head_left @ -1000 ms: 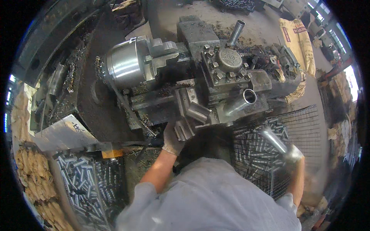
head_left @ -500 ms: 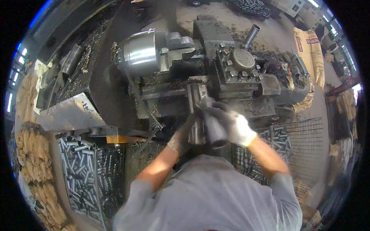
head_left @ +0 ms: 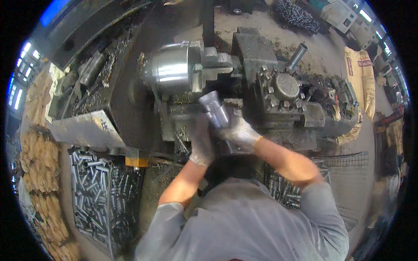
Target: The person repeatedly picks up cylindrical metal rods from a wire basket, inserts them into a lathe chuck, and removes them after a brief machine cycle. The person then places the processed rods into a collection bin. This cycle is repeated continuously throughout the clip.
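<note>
My right hand point(head_left: 240, 130), in a white glove with dark, soiled fingers, is closed round a shiny metal tube point(head_left: 213, 108). The tube is tilted, its upper end pointing up and left below the lathe chuck point(head_left: 172, 67), and motion blurs it. My left hand point(head_left: 202, 141), gloved too, is raised close beside the tube's lower left side. Its dark fingers are smeared, so whether they touch the tube cannot be made out. The stepped chuck jaws point(head_left: 214, 65) stand apart from the tube. To the right is the bolted tool post point(head_left: 285, 87).
Wire baskets of cut metal tubes point(head_left: 93, 195) stand at lower left and lower right. A yellow block point(head_left: 136, 162) juts out by the left basket. Another tube point(head_left: 298, 56) leans behind the tool post. A paper sack point(head_left: 360, 80) stands at right; metal shavings point(head_left: 111, 61) litter the machine.
My right hand has moved up and left with the tube, whose end now points toward the chuck. My left hand has shifted slightly, and the head view has moved a little.
</note>
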A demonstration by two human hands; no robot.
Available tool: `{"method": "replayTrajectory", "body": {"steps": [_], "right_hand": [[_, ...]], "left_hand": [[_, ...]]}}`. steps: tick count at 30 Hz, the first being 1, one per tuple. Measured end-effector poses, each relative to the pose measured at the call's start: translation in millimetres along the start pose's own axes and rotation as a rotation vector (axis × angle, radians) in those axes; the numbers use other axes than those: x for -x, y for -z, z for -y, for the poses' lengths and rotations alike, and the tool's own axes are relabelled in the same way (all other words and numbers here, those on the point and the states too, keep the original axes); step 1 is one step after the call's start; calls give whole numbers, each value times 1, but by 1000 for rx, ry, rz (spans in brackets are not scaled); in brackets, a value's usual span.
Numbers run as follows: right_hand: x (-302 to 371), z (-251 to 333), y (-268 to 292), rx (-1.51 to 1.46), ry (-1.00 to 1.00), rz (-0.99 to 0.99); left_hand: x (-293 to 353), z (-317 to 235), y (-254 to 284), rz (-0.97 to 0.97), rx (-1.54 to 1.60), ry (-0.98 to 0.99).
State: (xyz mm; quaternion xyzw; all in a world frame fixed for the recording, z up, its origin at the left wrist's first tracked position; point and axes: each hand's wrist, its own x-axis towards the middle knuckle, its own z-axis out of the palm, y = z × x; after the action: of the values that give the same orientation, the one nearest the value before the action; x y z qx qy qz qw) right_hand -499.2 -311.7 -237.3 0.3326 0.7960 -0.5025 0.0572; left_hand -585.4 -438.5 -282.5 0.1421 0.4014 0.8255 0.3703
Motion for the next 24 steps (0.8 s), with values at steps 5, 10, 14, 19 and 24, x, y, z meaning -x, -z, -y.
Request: {"method": "replayTrajectory", "body": {"steps": [5,10,14,19,24], "right_hand": [[15,49,105,221,501,-134],[-76,63,221,1179,828,-458],[-154,43,235,1579,414,-124],[-195,21,201,960,295,223],[-211,-4,219,844,315,232]], "left_hand": [[-29,-33,8,155,-369,-419],[8,6,103,-281,-458,24],[80,38,163,-418,-173,2],[135,27,228,-947,-135,2],[139,-13,280,-997,44,-169]]}}
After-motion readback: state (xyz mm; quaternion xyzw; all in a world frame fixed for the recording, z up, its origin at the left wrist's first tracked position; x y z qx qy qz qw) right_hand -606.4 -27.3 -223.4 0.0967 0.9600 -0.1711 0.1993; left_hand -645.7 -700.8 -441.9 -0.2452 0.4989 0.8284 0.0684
